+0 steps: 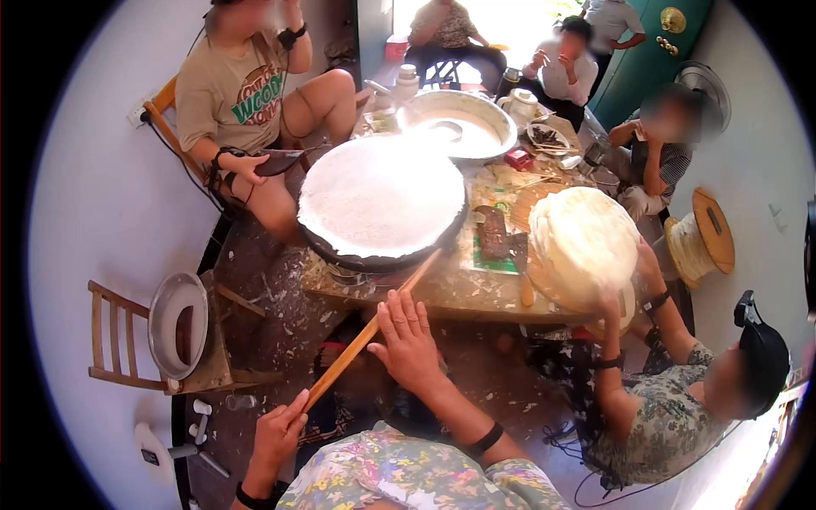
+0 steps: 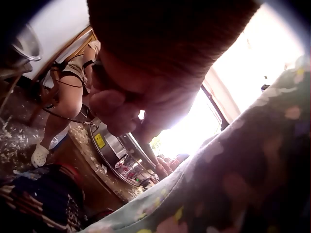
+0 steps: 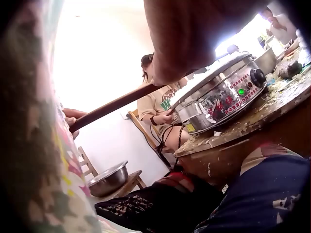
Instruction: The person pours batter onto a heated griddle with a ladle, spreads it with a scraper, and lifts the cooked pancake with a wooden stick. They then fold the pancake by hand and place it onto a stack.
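Note:
A long wooden stick (image 1: pixel 344 359) slants up from my lap, its far end right at the front rim of the round electric griddle (image 1: pixel 361 262). My left hand (image 1: pixel 279 429) grips the near end with curled fingers. Partway up, my right hand (image 1: pixel 410 344) lies over the stick, its fingers straight. Over the griddle spreads a thin white pancake (image 1: pixel 374 200), overexposed by light at the far side. In the right wrist view the griddle's control panel (image 3: pixel 238 94) shows a green light, and the stick (image 3: pixel 114 104) runs beneath my right hand.
A stack of pancakes (image 1: pixel 586 242) is handled by a person (image 1: pixel 680 416) at the right. A dark cleaver (image 1: pixel 491 234) lies between stack and griddle. Behind is a large basin (image 1: pixel 506 136); at left, a metal basin (image 1: pixel 197 327) on a wooden seat, and a seated person (image 1: pixel 246 102).

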Action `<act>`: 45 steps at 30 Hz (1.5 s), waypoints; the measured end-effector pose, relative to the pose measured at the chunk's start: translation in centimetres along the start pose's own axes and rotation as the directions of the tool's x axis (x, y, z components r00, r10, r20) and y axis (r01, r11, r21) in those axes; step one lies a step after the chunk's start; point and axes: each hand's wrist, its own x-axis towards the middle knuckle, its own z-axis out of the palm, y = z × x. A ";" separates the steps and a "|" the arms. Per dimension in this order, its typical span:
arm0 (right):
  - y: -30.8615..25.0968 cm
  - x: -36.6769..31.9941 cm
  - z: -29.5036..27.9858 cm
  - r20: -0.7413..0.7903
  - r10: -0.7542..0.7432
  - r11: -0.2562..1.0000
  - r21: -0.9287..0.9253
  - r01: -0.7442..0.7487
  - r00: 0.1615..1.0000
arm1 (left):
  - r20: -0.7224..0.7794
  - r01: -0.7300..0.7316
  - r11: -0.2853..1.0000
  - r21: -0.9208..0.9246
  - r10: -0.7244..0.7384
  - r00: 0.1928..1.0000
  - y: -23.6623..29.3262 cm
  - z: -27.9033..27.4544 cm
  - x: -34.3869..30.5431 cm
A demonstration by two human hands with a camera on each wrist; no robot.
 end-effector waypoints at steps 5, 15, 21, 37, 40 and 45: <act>0.9 0.1 0.8 -0.023 0.016 0.999 0.041 -0.015 1.000 | -0.022 -0.013 1.000 -0.022 0.013 1.000 0.5 1.1 0.4; 1.2 0.2 2.0 -0.040 -0.037 0.999 0.023 0.038 0.999 | 0.024 0.064 0.998 -0.015 -0.064 0.998 2.2 0.3 -0.2; -0.8 1.6 2.8 -0.021 -0.115 0.992 0.056 0.116 0.993 | -0.047 0.086 0.996 0.004 -0.086 0.995 0.4 0.0 -2.0; -6.2 11.1 9.1 0.011 -0.312 0.933 0.193 0.304 0.950 | -0.233 0.210 0.960 0.184 -0.164 0.958 -3.0 -6.3 -0.4; -6.6 13.2 10.4 0.030 -0.321 0.932 0.185 0.310 0.947 | -0.243 0.220 0.933 0.284 -0.152 0.958 -3.5 -7.8 1.1; -6.6 16.3 12.7 0.063 -0.318 0.939 0.159 0.305 0.946 | -0.256 0.177 0.901 0.395 -0.076 0.964 -4.4 -9.9 4.0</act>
